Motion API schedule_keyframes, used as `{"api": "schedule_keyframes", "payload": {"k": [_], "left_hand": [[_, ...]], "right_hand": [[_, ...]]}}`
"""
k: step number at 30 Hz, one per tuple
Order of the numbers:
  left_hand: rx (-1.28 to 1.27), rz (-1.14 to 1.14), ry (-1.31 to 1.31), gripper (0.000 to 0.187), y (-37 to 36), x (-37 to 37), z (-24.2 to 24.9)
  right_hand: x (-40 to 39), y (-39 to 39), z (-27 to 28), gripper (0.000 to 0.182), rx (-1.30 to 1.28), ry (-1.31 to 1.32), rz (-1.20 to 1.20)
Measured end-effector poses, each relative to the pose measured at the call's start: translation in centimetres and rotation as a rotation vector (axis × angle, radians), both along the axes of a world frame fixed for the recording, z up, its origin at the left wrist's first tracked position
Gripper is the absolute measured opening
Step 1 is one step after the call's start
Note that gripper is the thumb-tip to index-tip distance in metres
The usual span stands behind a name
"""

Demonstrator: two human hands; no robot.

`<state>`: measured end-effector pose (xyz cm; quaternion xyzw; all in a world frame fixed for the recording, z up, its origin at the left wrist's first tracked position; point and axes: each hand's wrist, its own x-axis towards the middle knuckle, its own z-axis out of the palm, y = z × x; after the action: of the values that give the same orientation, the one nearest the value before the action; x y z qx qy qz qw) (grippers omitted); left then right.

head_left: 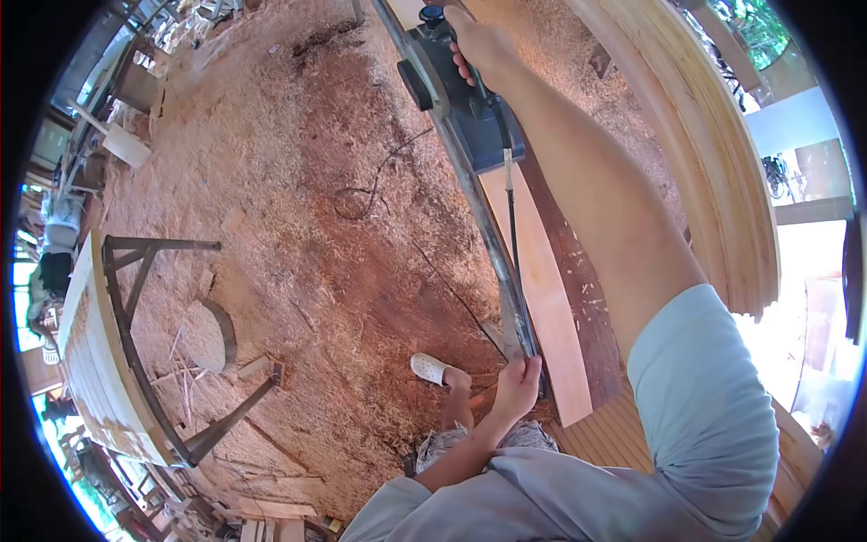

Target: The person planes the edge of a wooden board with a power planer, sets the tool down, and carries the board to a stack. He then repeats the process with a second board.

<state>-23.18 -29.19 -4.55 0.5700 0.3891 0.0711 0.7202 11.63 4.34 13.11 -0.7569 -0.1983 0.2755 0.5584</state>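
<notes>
My right hand is wrapped round the handle of a dark electric planer. The planer rests on a long, light wooden plank near the top of the view. From its rear a black power cord runs down along the plank. My left hand is closed at the plank's near end, with the cord running into its fingers. A long, narrow grey edge lies along the plank's left side and reaches close to this hand. The planer's underside is hidden.
Under the plank is a dark reddish board. Stacked long boards stand to the right. At left are a metal-framed stand with planks and a round wood slab. Shavings cover the ground, where a thin cable lies.
</notes>
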Motion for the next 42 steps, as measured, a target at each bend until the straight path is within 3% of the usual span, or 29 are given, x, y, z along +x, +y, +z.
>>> {"api": "schedule_keyframes", "payload": {"k": [1,3,5,6,8,9,10,13,15,18,19,21,24,27,28,29,31,33,35,37,40,41,42], "left_hand": [[0.007,-0.003,-0.001,0.022,0.8,-0.5,0.2],[-0.559,-0.146,-0.07,0.018,2.5,-1.8,0.7],[-0.454,-0.172,-0.106,0.017,2.8,-1.6,-1.0],[-0.048,-0.049,-0.174,0.018,3.2,-0.7,-1.4],[0.168,-0.162,-0.127,0.024,4.9,0.6,-1.6],[-0.034,-0.389,-0.01,0.03,5.5,1.0,-1.6],[-0.069,-0.436,0.186,0.038,4.0,1.1,-2.7],[-0.069,-0.444,0.171,0.032,3.3,0.9,-1.3],[-0.304,-0.331,0.033,0.037,2.2,-0.5,-2.2],[-0.112,-0.153,-0.068,0.034,1.0,-0.7,-6.8],[-0.103,-0.156,-0.064,0.034,2.1,-0.6,-6.1],[-0.167,-0.489,0.182,0.035,4.6,0.0,-3.4],[0.015,-0.617,0.154,0.036,2.1,-0.6,-5.9],[0.036,-0.582,0.196,0.037,2.6,0.4,-2.8],[0.167,-0.583,0.228,0.036,2.5,0.7,-2.6],[0.166,-0.577,0.226,0.036,2.9,0.6,-2.8],[-0.305,-0.741,-0.041,0.04,4.4,-0.1,-2.4],[-0.168,-0.847,-0.095,0.042,-0.4,-2.5,-10.6],[-0.032,-0.952,-0.136,0.045,-1.0,-3.4,-11.2],[-0.402,-1.13,0.008,0.047,-1.1,-5.1,-10.8],[-0.438,-1.139,0.185,0.04,-2.8,-8.0,-13.2],[-0.387,-0.978,0.21,0.038,-0.6,-8.3,-11.7],[-0.187,-0.958,0.286,0.036,0.5,-8.9,-13.3]], "right_hand": [[0.2,0.2,-0.4,0.058,0.007,-0.007,-0.009],[0.7,0.5,-1.2,0.059,0.018,-0.001,-0.005],[1.3,0.6,-1.2,0.061,0.041,0.003,-0.006],[1.1,0.4,-1.0,0.062,0.032,0.022,-0.019],[0.7,0.9,-0.7,0.064,0.028,0.066,-0.01],[1.0,1.1,-0.7,0.065,0.029,0.085,0.009],[1.1,1.3,-0.7,0.065,0.001,0.084,-0.009],[1.1,1.5,-0.5,0.065,-0.041,0.075,-0.034],[1.1,1.6,-0.3,0.065,-0.06,0.084,-0.057],[1.1,1.9,-0.2,0.065,-0.081,0.102,-0.078],[1.0,2.0,-0.1,0.065,-0.086,0.104,-0.075],[1.1,2.1,0.1,0.064,-0.088,0.102,-0.074],[0.9,2.1,-0.2,0.064,-0.102,0.11,-0.076],[1.3,2.5,-0.1,0.063,-0.074,0.114,-0.051],[1.3,2.5,-0.2,0.061,-0.08,0.088,-0.058],[1.2,2.5,-0.3,0.06,-0.085,0.064,-0.066],[0.9,2.3,-0.3,0.055,-0.1,0.004,-0.032],[0.8,2.3,-0.3,0.05,-0.111,-0.063,0.006],[0.8,2.2,-1.0,0.041,-0.056,-0.193,0.031],[1.4,2.3,-1.5,0.034,-0.052,-0.147,0.06],[2.3,2.9,-1.7,0.027,-0.077,-0.067,0.061],[2.5,2.9,-1.8,0.025,-0.058,0.0,0.104],[2.9,2.7,-2.0,0.025,-0.046,0.068,0.145]]}}
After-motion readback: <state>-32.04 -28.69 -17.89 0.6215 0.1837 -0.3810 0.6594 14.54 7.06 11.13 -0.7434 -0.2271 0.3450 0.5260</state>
